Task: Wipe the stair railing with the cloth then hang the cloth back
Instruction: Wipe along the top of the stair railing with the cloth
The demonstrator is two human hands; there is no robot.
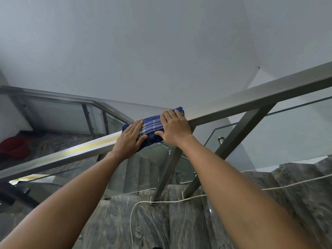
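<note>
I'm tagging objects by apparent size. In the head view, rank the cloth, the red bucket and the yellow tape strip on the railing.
1. Yellow tape strip, longest.
2. Cloth, partly under both hands.
3. Red bucket, though it sits farther away, so unsure.

Blue-and-white plaid cloth (152, 127), red bucket (14, 147)
</note>
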